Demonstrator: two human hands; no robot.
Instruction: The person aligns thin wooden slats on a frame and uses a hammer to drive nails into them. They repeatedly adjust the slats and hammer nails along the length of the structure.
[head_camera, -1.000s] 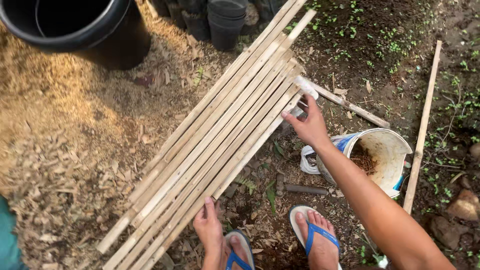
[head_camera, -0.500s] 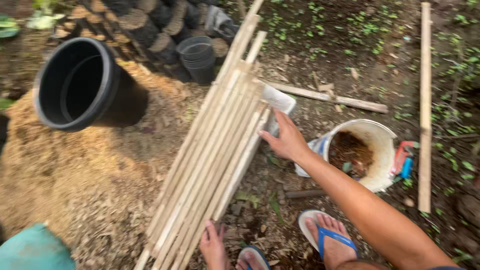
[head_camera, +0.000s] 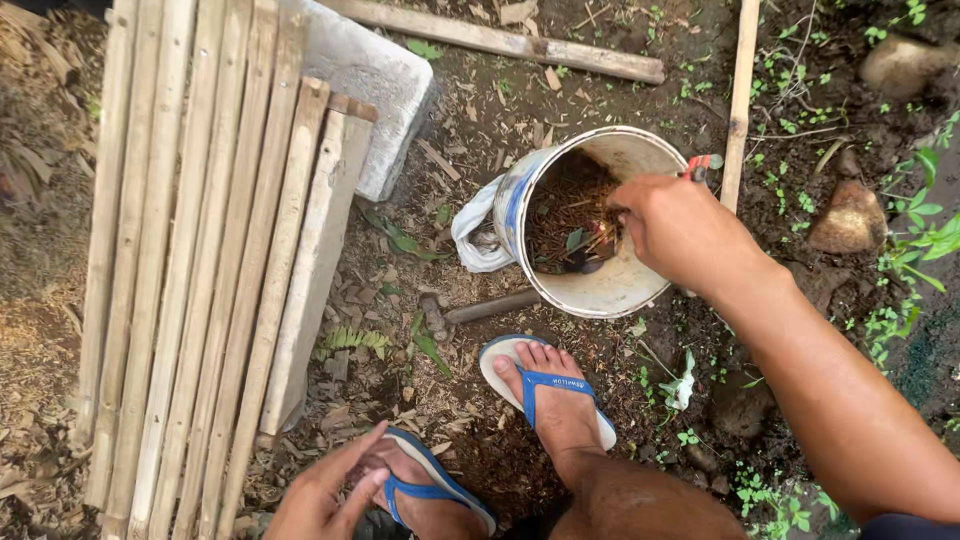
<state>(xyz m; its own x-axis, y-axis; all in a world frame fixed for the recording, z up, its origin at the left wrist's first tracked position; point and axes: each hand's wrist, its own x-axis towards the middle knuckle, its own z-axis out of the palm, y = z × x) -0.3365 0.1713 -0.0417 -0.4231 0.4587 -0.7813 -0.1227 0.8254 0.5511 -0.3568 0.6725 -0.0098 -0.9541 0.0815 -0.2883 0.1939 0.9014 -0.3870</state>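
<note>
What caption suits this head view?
Right hand reaches into a white plastic bucket beside a slatted wooden panel; left hand rests low.

Bare earth ground (head_camera: 500, 130), strewn with dry leaves, wood chips and small green weeds. Near the middle, a white bucket (head_camera: 600, 290) tipped on its side, used here as landmark. Just left of the bucket, touching it, a crumpled white cloth (head_camera: 475, 235). Further left, a panel of wooden slats (head_camera: 210, 270), its far end propped on a grey concrete block (head_camera: 370, 80). Beyond the bucket, a rough wooden stick (head_camera: 500, 40). Right of it, a thin bamboo pole (head_camera: 740, 90) and a brown stone (head_camera: 850, 215). Below the bucket, two feet in blue sandals (head_camera: 545, 385).
</note>
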